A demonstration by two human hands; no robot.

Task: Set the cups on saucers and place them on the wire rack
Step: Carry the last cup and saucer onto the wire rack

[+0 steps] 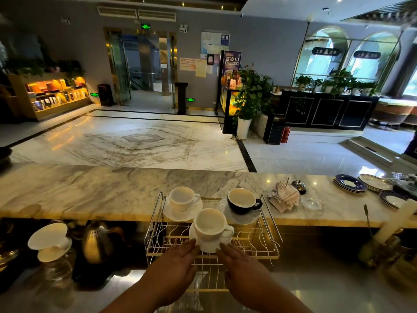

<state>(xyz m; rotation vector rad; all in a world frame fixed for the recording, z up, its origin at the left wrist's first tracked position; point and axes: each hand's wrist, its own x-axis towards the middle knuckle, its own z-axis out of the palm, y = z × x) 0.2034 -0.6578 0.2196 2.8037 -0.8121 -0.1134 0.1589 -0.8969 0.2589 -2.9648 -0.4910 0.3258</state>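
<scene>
Marble counter (94, 188); three saucered cups on wire rack (268, 236)

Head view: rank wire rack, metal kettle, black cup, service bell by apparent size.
1. wire rack
2. metal kettle
3. black cup
4. service bell
The kettle sits nearer the camera than the cup, so its real margin is unsure.
</scene>
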